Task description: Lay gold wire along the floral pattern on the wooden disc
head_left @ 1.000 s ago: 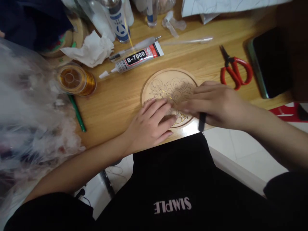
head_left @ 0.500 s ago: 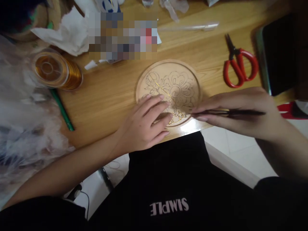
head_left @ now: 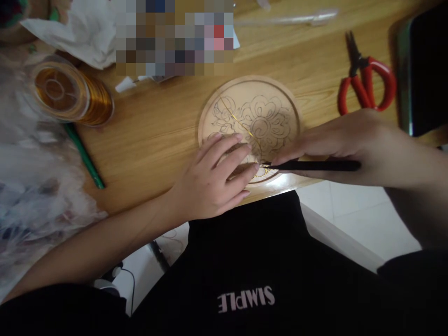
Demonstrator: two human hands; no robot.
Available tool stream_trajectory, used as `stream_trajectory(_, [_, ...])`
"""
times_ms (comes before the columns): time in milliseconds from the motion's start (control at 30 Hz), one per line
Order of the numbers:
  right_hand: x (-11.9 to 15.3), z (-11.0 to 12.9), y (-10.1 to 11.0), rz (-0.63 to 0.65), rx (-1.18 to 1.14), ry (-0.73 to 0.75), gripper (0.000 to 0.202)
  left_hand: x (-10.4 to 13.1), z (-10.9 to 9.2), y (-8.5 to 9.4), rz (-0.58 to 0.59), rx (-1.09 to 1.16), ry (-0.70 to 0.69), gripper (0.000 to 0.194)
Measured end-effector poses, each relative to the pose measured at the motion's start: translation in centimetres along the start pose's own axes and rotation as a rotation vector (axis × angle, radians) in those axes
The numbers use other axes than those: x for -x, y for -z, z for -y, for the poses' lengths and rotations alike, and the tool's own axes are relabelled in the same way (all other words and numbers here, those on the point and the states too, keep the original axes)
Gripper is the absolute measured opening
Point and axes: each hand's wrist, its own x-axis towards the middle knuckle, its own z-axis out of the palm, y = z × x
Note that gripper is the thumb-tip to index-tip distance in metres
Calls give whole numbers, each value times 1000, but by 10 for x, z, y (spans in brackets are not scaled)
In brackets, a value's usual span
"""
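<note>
Round wooden plate (head_left: pixel 280 100) lying flat at the near edge of the bench (head_left: pixel 161 135), about the middle of that edge. Flower lines drawn all over its top. Thin gold wire (head_left: pixel 238 120) running slantwise across the drawing, from the upper left down toward the fingers.

Left hand (head_left: pixel 210 179) resting flat on the near left part of the plate, fingers spread and pressing down on the wood. Grip open, nothing held inside it.

Right hand (head_left: pixel 343 142) coming in from the right side, fingers pinched shut around a thin black tool (head_left: pixel 315 165). Tool lying almost level, its point touching the plate right beside the left fingertips, near a bit of gold wire there.

Red scissors (head_left: pixel 367 84) lying closed near the far right of the bench, well apart from the plate. Dark phone (head_left: pixel 427 65) at the right edge, just beside the scissors. Spool of gold wire (head_left: pixel 70 95) toward the left edge. Green stick (head_left: pixel 84 156) lying just below the spool, slanting toward the near edge. Crumpled white tissue (head_left: pixel 80 32) at the far left corner. Clear thin stick (head_left: pixel 287 19) along the far edge. Black shirt (head_left: pixel 245 270) with white letters below the bench edge.
</note>
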Motion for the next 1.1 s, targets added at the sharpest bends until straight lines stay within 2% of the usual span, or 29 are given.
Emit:
stream_trajectory(333, [0, -10, -4, -9, -27, 103, 15, -2, -3, -1, 11, -35, 43, 31])
stream_trajectory(533, [1, -8, -2, 33, -35, 17, 19, -3, -3, -1, 3, -8, 38, 32])
stream_trajectory(1100, [-1, -12, -4, 23, -17, 81, 18, -3, -3, -1, -6, -5, 40, 31])
